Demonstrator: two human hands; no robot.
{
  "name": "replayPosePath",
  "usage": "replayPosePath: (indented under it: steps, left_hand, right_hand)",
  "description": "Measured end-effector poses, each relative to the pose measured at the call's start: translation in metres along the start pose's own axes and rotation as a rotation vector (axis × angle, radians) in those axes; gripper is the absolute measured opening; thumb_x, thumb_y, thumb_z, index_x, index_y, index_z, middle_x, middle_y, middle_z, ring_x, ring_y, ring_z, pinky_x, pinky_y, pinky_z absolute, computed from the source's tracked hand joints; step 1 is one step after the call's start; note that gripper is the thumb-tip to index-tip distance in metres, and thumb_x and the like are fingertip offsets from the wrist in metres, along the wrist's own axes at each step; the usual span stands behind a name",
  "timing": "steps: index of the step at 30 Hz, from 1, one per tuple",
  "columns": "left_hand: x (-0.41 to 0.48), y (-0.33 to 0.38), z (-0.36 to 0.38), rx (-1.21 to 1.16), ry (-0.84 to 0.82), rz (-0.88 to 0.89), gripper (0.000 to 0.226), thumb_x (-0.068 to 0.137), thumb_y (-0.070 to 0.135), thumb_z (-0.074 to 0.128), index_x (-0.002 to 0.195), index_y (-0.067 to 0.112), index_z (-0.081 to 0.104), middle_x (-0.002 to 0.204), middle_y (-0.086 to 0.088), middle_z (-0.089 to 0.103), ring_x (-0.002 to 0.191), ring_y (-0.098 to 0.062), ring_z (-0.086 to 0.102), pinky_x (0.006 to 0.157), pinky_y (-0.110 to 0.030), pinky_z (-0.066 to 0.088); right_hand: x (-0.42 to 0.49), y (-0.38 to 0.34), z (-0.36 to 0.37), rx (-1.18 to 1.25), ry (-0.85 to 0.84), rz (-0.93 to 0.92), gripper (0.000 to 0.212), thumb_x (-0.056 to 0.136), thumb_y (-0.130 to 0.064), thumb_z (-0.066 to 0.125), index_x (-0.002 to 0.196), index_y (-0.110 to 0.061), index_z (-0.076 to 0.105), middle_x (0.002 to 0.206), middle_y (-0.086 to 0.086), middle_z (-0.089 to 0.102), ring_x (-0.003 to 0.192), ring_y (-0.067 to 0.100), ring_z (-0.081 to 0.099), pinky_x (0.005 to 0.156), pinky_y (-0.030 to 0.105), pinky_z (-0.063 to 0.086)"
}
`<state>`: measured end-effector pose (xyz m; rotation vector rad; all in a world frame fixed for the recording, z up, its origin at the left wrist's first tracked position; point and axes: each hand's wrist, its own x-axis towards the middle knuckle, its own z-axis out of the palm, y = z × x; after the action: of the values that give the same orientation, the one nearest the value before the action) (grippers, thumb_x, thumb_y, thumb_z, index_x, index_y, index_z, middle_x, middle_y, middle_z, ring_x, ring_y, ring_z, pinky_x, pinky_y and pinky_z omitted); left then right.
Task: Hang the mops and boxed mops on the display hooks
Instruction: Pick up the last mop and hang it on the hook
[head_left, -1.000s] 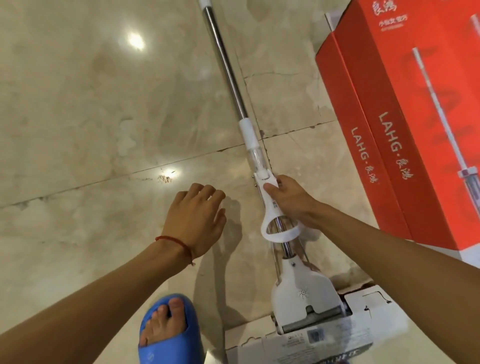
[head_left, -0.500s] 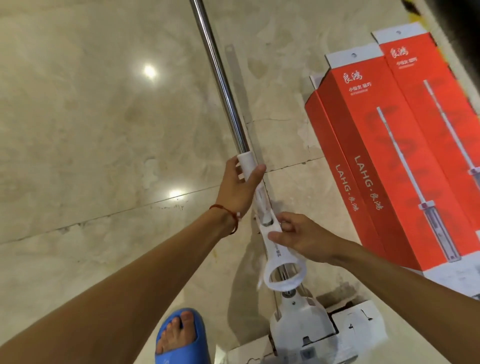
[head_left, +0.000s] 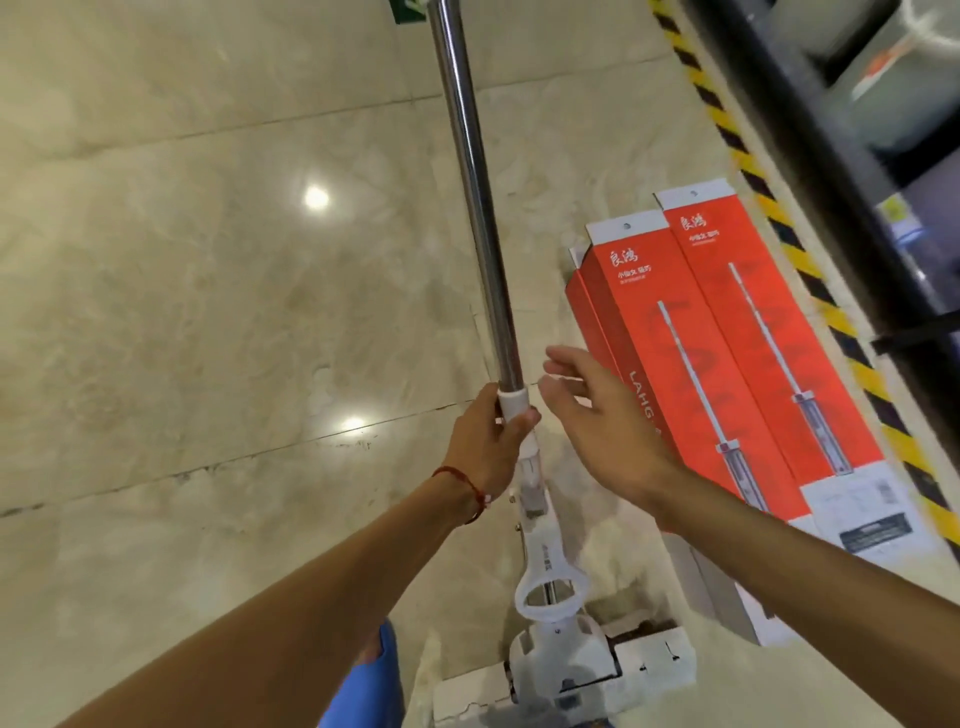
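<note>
A mop (head_left: 475, 192) with a long steel pole and white plastic fittings stands nearly upright in front of me, its white head (head_left: 558, 660) down at the floor. My left hand (head_left: 488, 441) is closed around the white collar where the steel pole ends. My right hand (head_left: 602, 421) hovers just right of the pole with fingers spread, touching nothing. Red boxed mops (head_left: 727, 374) lie flat on the floor to the right, white tabs with hang holes at their far ends. No display hooks are visible.
A white cardboard flap (head_left: 649, 660) lies by the mop head. My foot in a blue slipper (head_left: 369, 680) is at the bottom. Yellow-black hazard tape (head_left: 810, 270) runs along a dark shelf unit (head_left: 841, 156) on the right. Glossy beige floor tiles fill the left.
My right hand let go of the white loop handle and rose beside the pole, fingers open. My left hand kept its grip on the collar. The view tilted up, showing the shelf.
</note>
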<state>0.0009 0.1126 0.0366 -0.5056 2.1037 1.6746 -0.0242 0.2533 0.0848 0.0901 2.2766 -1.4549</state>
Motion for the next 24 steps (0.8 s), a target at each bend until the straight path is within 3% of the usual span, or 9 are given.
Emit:
replayPosePath:
  steps: [2, 5, 7, 10, 13, 17, 21, 24]
  left_hand:
    - [-0.018, 0.014, 0.006, -0.028, -0.050, -0.008, 0.021, 0.103, 0.028, 0.062, 0.122, 0.018, 0.061, 0.118, -0.003, 0.070, 0.106, -0.023, 0.067, 0.089, -0.033, 0.057]
    - [-0.041, 0.028, 0.012, 0.007, -0.099, 0.002, 0.030, 0.102, 0.027, 0.062, 0.130, 0.016, 0.062, 0.125, -0.003, 0.070, 0.111, -0.019, 0.068, 0.099, -0.038, 0.056]
    - [-0.057, 0.037, 0.010, 0.037, -0.139, 0.002, 0.031, 0.104, 0.026, 0.059, 0.133, 0.016, 0.061, 0.127, -0.001, 0.069, 0.112, -0.017, 0.067, 0.097, -0.031, 0.056]
    - [-0.082, 0.051, 0.002, 0.099, -0.201, -0.017, 0.032, 0.106, 0.026, 0.055, 0.136, 0.017, 0.062, 0.130, 0.003, 0.068, 0.115, -0.012, 0.064, 0.098, -0.025, 0.052]
    - [-0.111, 0.072, -0.014, 0.084, -0.058, -0.041, 0.033, 0.106, 0.028, 0.055, 0.138, 0.019, 0.061, 0.134, 0.002, 0.065, 0.117, -0.014, 0.062, 0.100, -0.028, 0.049]
    - [-0.151, 0.123, -0.043, -0.017, 0.119, 0.029, 0.022, 0.107, 0.031, 0.051, 0.122, 0.027, 0.066, 0.125, 0.000, 0.070, 0.108, -0.012, 0.068, 0.099, -0.033, 0.052]
    - [-0.196, 0.196, -0.065, -0.131, 0.214, 0.131, 0.026, 0.108, 0.036, 0.045, 0.120, 0.025, 0.067, 0.114, 0.008, 0.071, 0.106, -0.008, 0.067, 0.093, -0.033, 0.053]
    - [-0.235, 0.257, -0.073, -0.197, 0.211, 0.204, 0.034, 0.109, 0.039, 0.043, 0.123, 0.020, 0.068, 0.117, 0.003, 0.071, 0.111, -0.015, 0.066, 0.094, -0.033, 0.052]
  right_hand:
    - [0.004, -0.038, -0.013, 0.046, -0.032, -0.084, 0.049, 0.108, -0.034, 0.051, 0.155, -0.023, 0.042, 0.145, -0.009, 0.053, 0.129, 0.004, 0.052, 0.092, 0.007, 0.046]
    - [0.008, -0.077, -0.025, 0.071, -0.078, -0.178, 0.041, 0.109, -0.039, 0.045, 0.145, -0.019, 0.047, 0.127, -0.001, 0.062, 0.120, 0.012, 0.060, 0.105, 0.026, 0.048]
    - [0.002, -0.093, -0.027, 0.143, -0.080, -0.151, 0.029, 0.112, -0.038, 0.038, 0.128, -0.018, 0.052, 0.106, 0.006, 0.064, 0.102, 0.019, 0.065, 0.094, 0.033, 0.052]
    - [-0.016, -0.102, -0.028, 0.229, -0.074, -0.102, 0.037, 0.113, -0.040, 0.028, 0.109, -0.018, 0.058, 0.087, 0.003, 0.056, 0.084, 0.018, 0.058, 0.086, 0.035, 0.052]
    - [-0.037, -0.110, -0.032, 0.250, -0.041, -0.085, 0.041, 0.113, -0.041, 0.025, 0.097, -0.019, 0.056, 0.083, 0.002, 0.052, 0.080, 0.018, 0.052, 0.083, 0.035, 0.049]
    - [-0.085, -0.130, -0.039, 0.156, -0.091, -0.109, 0.041, 0.113, -0.038, 0.022, 0.100, -0.016, 0.054, 0.085, 0.002, 0.052, 0.082, 0.014, 0.053, 0.084, 0.028, 0.048]
    - [-0.136, -0.171, -0.052, 0.146, -0.079, -0.228, 0.042, 0.109, -0.046, 0.024, 0.100, -0.018, 0.054, 0.083, -0.001, 0.051, 0.082, 0.013, 0.051, 0.087, 0.038, 0.049]
    - [-0.165, -0.222, -0.074, 0.190, 0.011, -0.286, 0.036, 0.112, -0.038, 0.029, 0.096, -0.019, 0.056, 0.082, 0.001, 0.053, 0.079, 0.015, 0.051, 0.082, 0.036, 0.048]
